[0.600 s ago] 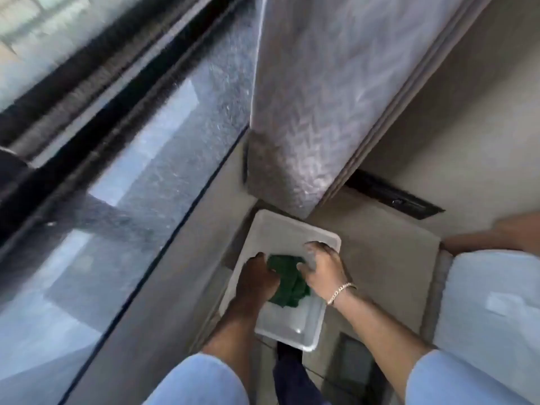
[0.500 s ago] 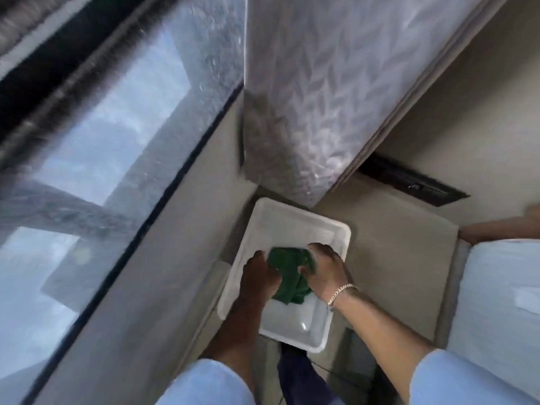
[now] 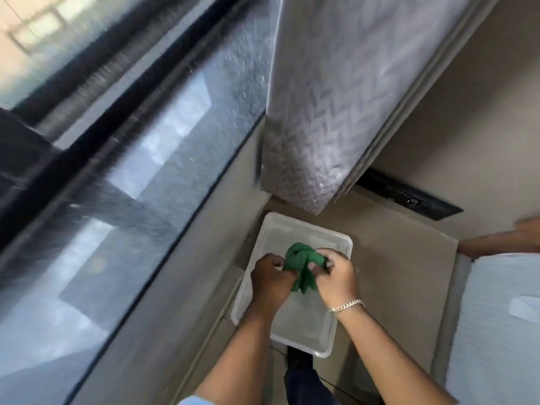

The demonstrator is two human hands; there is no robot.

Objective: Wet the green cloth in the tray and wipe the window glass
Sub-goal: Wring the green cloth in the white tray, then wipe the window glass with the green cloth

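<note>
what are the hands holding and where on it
Both hold the green cloth, bunched over the tray: left hand on its left side, right hand on its right.

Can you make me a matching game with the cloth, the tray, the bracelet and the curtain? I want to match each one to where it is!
Things:
1. bunched green cloth
2. white rectangular plastic tray
3. silver chain bracelet
4. grey patterned curtain

Places:
A. hanging down beside the window glass
B. around the right wrist
C. held between the left hand and right hand
D. on the floor, below the hands

Pairs: 1-C, 2-D, 3-B, 4-A
</note>
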